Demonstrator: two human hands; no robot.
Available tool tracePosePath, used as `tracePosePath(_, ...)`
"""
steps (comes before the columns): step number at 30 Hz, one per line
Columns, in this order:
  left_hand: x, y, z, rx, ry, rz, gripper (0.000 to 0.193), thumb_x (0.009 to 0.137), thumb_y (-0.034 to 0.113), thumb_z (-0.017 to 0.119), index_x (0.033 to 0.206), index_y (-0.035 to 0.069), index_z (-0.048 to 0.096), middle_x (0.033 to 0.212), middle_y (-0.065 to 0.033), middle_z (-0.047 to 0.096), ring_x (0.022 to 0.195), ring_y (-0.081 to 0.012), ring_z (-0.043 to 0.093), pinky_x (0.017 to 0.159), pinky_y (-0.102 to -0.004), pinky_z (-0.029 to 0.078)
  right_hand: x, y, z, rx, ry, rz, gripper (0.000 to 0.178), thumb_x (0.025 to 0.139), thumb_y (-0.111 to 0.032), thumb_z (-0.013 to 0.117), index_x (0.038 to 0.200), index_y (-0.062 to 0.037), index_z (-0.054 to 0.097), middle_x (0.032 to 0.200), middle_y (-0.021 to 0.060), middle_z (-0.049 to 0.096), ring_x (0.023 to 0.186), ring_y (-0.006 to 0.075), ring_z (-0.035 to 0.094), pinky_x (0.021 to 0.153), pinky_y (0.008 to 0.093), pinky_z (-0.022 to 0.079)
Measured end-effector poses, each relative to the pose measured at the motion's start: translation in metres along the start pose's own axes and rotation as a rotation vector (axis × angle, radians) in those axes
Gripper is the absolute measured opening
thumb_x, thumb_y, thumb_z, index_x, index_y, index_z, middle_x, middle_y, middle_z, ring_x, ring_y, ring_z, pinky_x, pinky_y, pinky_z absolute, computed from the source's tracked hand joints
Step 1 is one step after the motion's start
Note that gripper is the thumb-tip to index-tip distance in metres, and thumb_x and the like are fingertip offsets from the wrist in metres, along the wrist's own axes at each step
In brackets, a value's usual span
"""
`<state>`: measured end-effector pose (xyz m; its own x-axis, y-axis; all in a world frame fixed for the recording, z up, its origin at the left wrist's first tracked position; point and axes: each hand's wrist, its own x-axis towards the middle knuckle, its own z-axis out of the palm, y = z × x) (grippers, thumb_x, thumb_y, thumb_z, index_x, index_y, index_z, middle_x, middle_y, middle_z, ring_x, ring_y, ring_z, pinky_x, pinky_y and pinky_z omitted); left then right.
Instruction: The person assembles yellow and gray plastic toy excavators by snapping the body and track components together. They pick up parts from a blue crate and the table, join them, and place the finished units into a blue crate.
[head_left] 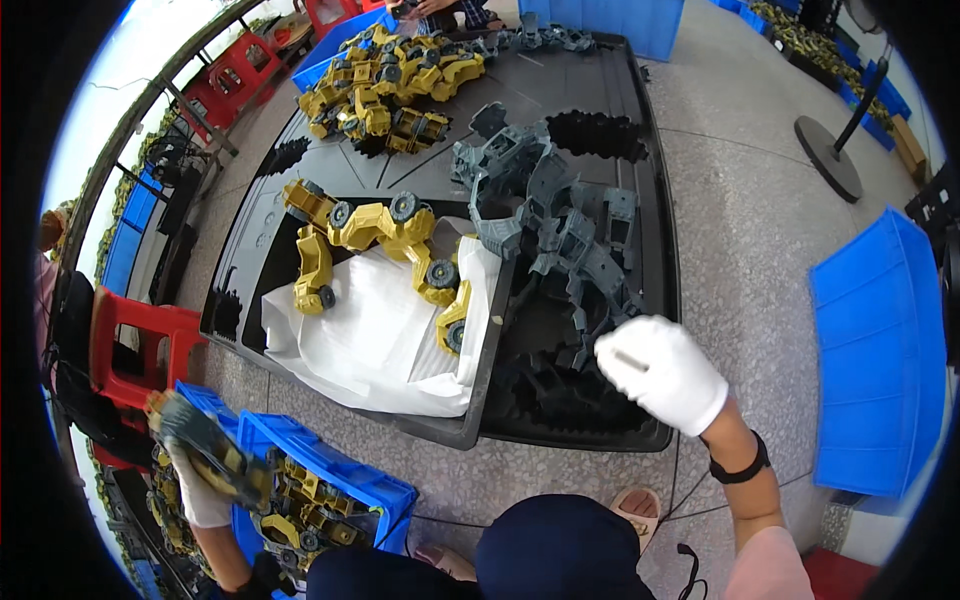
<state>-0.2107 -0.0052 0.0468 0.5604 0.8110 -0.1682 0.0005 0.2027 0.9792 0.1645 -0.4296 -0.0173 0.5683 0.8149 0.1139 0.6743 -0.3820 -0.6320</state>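
- One yellow-and-grey toy truck (pixel 212 446), blurred, gripped from below by the left gloved hand (pixel 202 496).
- Step in hand, as judged: moving the truck beside the blue crate (pixel 335 462) of yellow toy vehicles (pixel 280 527); next move calls for clearing its rim.
- Right gloved hand (pixel 668 372): curled near dark-grey body parts (pixel 572 240); whether it holds anything cannot be told.

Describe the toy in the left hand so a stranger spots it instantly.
Find the blue plastic crate at the picture's lower left, holding yellow wheeled toys. At its left, a white-gloved left hand grips a blurred grey-and-yellow toy vehicle. Its broad grey section sets it apart from the mostly yellow toys in the crate.
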Motion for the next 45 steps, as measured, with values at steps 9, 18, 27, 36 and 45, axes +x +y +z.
tracePosePath(9, -0.058, -0.073, -0.195, 0.84, 0.472, -0.515, 0.048, 0.089, 0.043, 0.075, 0.116, 0.004, 0.069, 0.101, -0.0023, 0.068, 0.085, -0.0147, 0.06, 0.077, -0.034, 0.05, 0.0, 0.005, 0.099, -0.254, -0.153, 0.191, 0.046, 0.087, -0.041, 0.065, 0.099, 0.0031, 0.063, 0.084, 0.0194, 0.068, 0.078, 0.0354, 0.068, 0.07, 0.0445, 0.054)
tracePosePath(18, -0.008, -0.037, -0.052, 2.02, 0.664, 0.057, 0.065, 0.075, 0.008, 0.068, 0.137, 0.011, 0.05, 0.142, -0.019, 0.047, 0.128, -0.0379, 0.048, 0.107, -0.0421, 0.042, 0.021, 0.013, 0.141, 0.259, 0.025, 0.441, 0.036, 0.079, -0.022, 0.075, 0.104, 0.001, 0.063, 0.088, 0.0258, 0.069, 0.089, 0.0421, 0.068, 0.076, 0.0457, 0.055)
tracePosePath(27, 0.105, -0.063, 0.095, 1.31, -0.032, 0.768, 0.04, 0.078, 0.011, 0.071, 0.117, 0.008, 0.063, 0.113, -0.016, 0.064, 0.109, -0.0365, 0.061, 0.094, -0.0436, 0.05, -0.005, -0.018, 0.086, 0.783, 0.031, 0.541, 0.011, 0.092, -0.005, 0.064, 0.101, -0.0007, 0.067, 0.082, 0.001, 0.068, 0.073, 0.0087, 0.063, 0.067, 0.0233, 0.051)
tracePosePath(36, 0.201, -0.085, 0.174, 1.323, 0.088, 0.112, 0.064, 0.069, 0.05, 0.076, 0.109, 0.0, 0.069, 0.1, -0.0243, 0.072, 0.099, -0.0379, 0.07, 0.086, -0.0409, 0.054, -0.018, -0.038, 0.052, 0.569, 0.328, 0.098, 0.022, 0.089, 0.004, 0.059, 0.108, -0.004, 0.066, 0.091, 0.0048, 0.062, 0.077, 0.0131, 0.061, 0.072, 0.0252, 0.049)
tracePosePath(45, 0.199, -0.086, 0.092, 0.267, -0.003, 0.293, 0.01, 0.082, 0.008, 0.067, 0.091, 0.004, 0.068, 0.087, -0.0035, 0.065, 0.077, -0.0151, 0.062, 0.071, -0.0279, 0.05, -0.028, -0.023, 0.046, 1.259, 0.312, 0.628, 0.02, 0.1, -0.018, 0.062, 0.117, -0.0075, 0.064, 0.092, 0.0017, 0.063, 0.067, 0.0041, 0.053, 0.057, 0.019, 0.045)
